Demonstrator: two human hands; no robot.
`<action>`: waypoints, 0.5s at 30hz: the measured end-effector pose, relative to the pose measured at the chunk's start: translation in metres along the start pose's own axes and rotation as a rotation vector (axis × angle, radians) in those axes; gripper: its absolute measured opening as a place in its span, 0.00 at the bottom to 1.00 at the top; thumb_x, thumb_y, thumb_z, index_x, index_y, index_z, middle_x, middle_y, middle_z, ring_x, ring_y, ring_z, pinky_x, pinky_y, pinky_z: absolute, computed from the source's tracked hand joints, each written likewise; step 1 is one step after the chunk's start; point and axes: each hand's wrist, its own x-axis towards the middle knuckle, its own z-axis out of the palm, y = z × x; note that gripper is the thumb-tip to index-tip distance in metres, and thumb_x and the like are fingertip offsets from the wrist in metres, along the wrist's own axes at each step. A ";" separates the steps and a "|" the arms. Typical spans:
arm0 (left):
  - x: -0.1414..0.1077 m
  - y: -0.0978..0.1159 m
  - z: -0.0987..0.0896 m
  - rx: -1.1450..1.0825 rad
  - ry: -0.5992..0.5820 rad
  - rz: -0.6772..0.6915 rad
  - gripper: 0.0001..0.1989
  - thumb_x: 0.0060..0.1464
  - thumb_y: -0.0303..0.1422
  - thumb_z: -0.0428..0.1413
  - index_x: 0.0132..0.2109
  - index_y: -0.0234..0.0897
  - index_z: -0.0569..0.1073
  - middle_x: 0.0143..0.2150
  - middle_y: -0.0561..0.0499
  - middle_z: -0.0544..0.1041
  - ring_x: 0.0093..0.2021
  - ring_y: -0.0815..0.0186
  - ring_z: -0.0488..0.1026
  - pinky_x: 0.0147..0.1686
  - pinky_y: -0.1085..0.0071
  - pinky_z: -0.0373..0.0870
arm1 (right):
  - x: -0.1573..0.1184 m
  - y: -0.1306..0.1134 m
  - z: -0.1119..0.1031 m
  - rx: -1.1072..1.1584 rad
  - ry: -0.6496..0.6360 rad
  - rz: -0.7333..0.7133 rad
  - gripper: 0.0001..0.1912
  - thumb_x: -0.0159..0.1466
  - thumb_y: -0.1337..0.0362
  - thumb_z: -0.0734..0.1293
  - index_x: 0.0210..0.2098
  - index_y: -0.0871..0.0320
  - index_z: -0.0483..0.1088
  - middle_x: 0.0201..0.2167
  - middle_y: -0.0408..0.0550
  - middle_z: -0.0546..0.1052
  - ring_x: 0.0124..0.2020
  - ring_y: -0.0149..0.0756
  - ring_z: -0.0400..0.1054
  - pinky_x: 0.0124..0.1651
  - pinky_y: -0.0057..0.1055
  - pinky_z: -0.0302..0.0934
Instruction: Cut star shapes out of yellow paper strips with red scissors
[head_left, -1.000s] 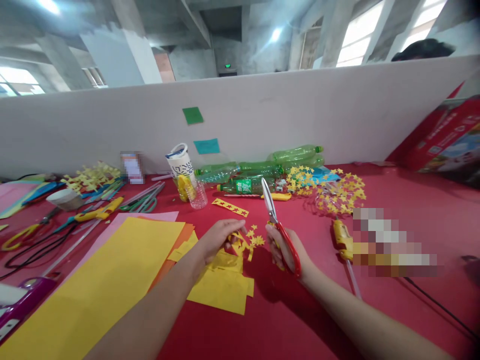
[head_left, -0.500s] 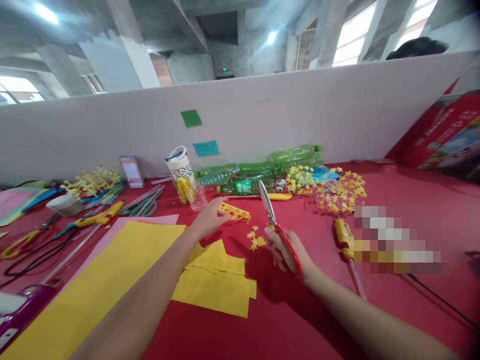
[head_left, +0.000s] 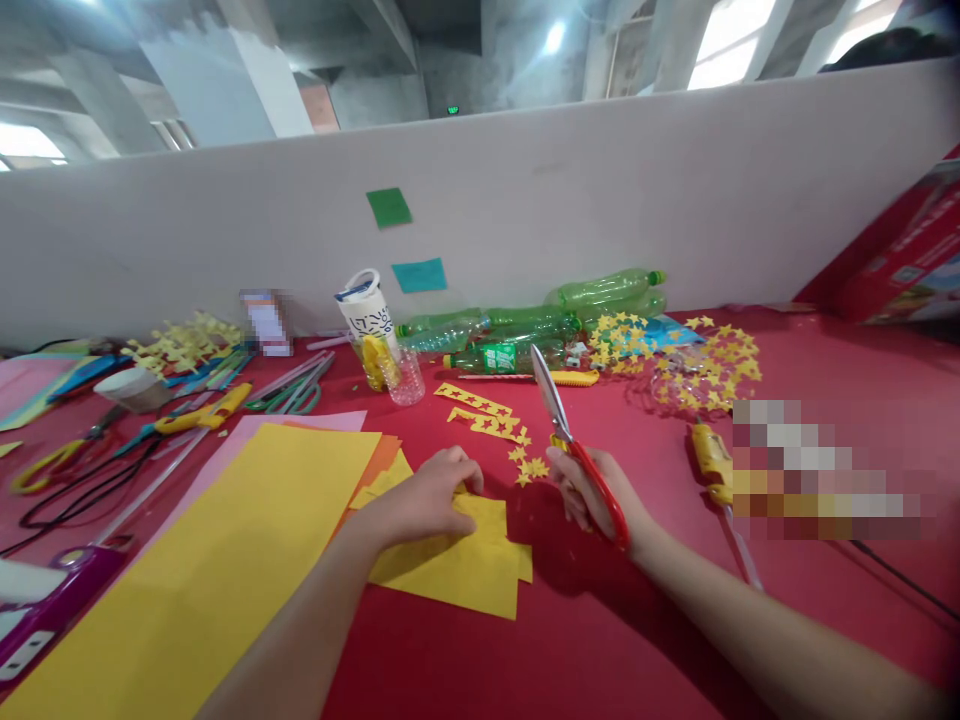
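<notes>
My right hand [head_left: 589,492] grips a pair of scissors [head_left: 555,400] with red handles, their blades pointing up and away from me. My left hand [head_left: 431,490] rests over several small yellow paper pieces [head_left: 457,575], thumb and fingers apart, with no sheet lifted between them. Beyond both hands lie yellow paper strips with star-shaped cutouts [head_left: 472,402]. A few loose yellow paper stars [head_left: 531,468] sit just left of the scissors. Left of my left hand is a large yellow sheet [head_left: 247,540], on top of orange and pink sheets.
Green plastic bottles [head_left: 517,355] lie along the grey partition [head_left: 525,230], beside a white patterned cup [head_left: 367,310]. A yellow utility knife [head_left: 570,378] lies in front. Wire stars [head_left: 712,365] and a yellow glue gun [head_left: 712,460] are right; pliers [head_left: 202,410] and a purple tool [head_left: 60,610] left.
My left hand has let go of the star-cutout strip, which now lies on the table, and has moved back onto the yellow paper pieces. My right hand still holds the scissors.
</notes>
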 end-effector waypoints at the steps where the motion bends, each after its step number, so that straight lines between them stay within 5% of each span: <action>1: 0.000 0.000 0.003 0.006 -0.004 0.006 0.12 0.43 0.31 0.56 0.38 0.40 0.67 0.41 0.52 0.66 0.41 0.62 0.65 0.37 0.69 0.61 | 0.000 0.000 0.000 -0.008 -0.001 -0.001 0.22 0.60 0.45 0.63 0.20 0.55 0.57 0.06 0.31 0.57 0.07 0.25 0.53 0.13 0.22 0.54; 15: 0.005 -0.021 0.012 -0.254 0.178 -0.015 0.02 0.51 0.31 0.50 0.32 0.39 0.67 0.31 0.52 0.70 0.32 0.65 0.66 0.32 0.70 0.61 | -0.002 0.001 0.001 -0.061 0.010 -0.004 0.20 0.59 0.51 0.66 0.20 0.54 0.57 0.07 0.31 0.58 0.07 0.26 0.54 0.14 0.23 0.53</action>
